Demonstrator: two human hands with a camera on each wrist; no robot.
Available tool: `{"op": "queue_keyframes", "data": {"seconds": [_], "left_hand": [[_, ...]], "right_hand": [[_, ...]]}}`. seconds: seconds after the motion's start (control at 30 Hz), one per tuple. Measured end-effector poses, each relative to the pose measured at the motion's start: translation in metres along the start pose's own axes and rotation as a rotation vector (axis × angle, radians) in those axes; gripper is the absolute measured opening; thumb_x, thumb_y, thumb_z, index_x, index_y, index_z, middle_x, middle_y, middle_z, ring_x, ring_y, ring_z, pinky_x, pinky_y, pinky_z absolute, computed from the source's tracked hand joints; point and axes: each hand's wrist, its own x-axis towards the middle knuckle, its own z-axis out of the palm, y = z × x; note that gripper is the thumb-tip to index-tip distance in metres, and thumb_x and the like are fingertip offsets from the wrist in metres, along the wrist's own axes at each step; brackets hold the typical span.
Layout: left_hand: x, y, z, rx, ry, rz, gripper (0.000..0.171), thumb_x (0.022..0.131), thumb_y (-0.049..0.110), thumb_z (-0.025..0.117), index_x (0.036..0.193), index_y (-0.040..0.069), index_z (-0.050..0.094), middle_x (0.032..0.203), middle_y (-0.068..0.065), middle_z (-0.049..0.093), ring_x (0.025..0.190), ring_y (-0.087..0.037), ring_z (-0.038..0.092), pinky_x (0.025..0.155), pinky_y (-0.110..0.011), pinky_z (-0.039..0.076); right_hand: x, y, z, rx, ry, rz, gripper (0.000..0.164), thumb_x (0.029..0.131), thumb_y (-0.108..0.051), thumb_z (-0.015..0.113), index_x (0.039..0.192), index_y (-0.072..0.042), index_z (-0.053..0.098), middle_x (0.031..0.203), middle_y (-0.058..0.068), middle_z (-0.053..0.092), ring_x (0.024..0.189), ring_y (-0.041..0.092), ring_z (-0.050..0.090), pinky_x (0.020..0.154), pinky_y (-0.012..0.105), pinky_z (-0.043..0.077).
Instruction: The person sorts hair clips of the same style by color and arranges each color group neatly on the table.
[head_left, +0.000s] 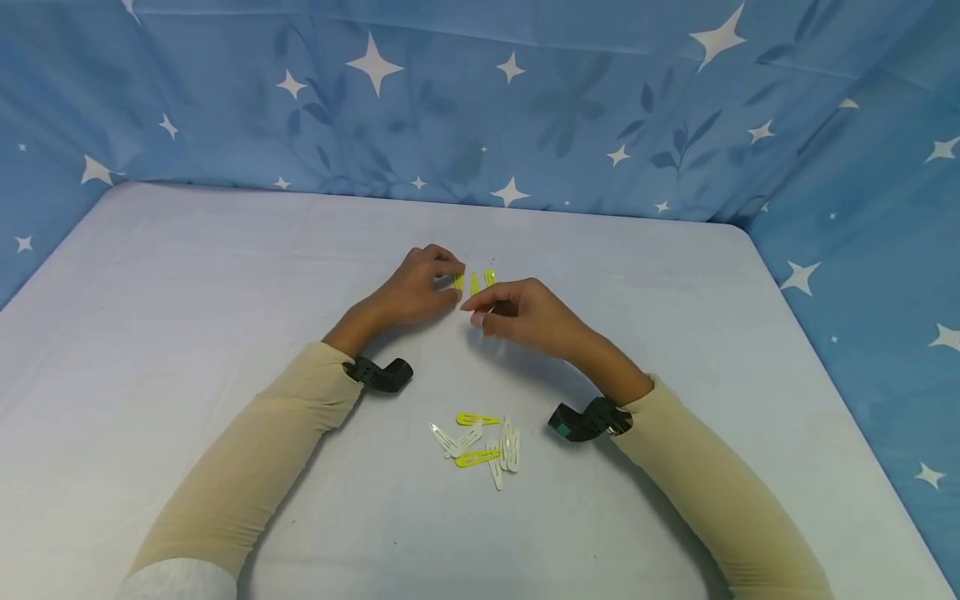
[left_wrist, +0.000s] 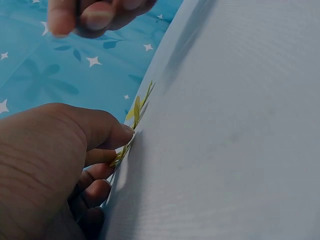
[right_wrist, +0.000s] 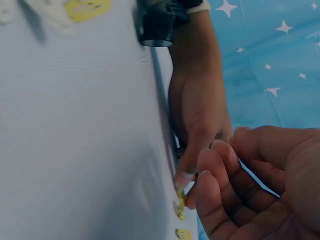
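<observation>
Toward the back of the table, my left hand (head_left: 418,287) pinches a yellow snap hair clip (head_left: 459,282) between thumb and fingers. Two more yellow hair clips (head_left: 475,283) lie just right of it, roughly side by side. From the left wrist, the thumb (left_wrist: 112,131) overlaps the yellow clips (left_wrist: 136,111), which show nearly edge-on. My right hand (head_left: 531,317) hovers in front of these clips, its fingers loosely bent and nothing visible in them. Its fingertips (right_wrist: 207,182) overlap the left hand in the right wrist view.
Nearer me lies a loose pile of several white hair clips (head_left: 514,450) with two yellow ones, one yellow clip (head_left: 477,419) at its back edge. A white cloth (head_left: 225,275) covers the table. Blue star-patterned curtains (head_left: 450,100) hang behind and to the sides.
</observation>
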Motion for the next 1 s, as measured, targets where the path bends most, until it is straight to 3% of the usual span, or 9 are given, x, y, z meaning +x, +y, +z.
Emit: {"op": "queue_keyframes", "data": {"seconds": [0.33,0.63,1.0], "left_hand": [[0.001,0.0,0.0,0.013,0.001,-0.007,0.044,0.092,0.015,0.063,0.133,0.001,0.059,0.131,-0.015,0.049,0.121,-0.033,0.039,0.1,-0.044,0.032],[0.0,-0.002,0.003,-0.004,0.011,-0.011,0.044,0.092,0.015,0.064,0.133,0.001,0.059,0.131,-0.016,0.049,0.12,-0.032,0.039,0.1,-0.044,0.032],[0.001,-0.001,0.001,0.002,0.012,-0.004,0.044,0.092,0.014,0.065,0.133,0.001,0.059,0.131,-0.016,0.05,0.121,-0.033,0.039,0.102,-0.043,0.031]], "right_hand": [[-0.01,0.002,0.011,0.014,-0.118,-0.038,0.022,0.094,-0.004,0.061,0.113,0.002,0.07,0.097,0.011,0.07,0.078,0.021,0.063,0.069,0.029,0.05],[-0.022,0.007,0.018,-0.074,-0.213,-0.052,0.022,0.09,-0.001,0.067,0.112,-0.002,0.071,0.101,0.002,0.07,0.082,0.014,0.061,0.075,0.028,0.051],[-0.031,0.007,0.029,-0.076,-0.248,-0.091,0.022,0.089,-0.002,0.068,0.111,-0.005,0.072,0.094,-0.004,0.068,0.083,0.013,0.059,0.075,0.027,0.049]]}}
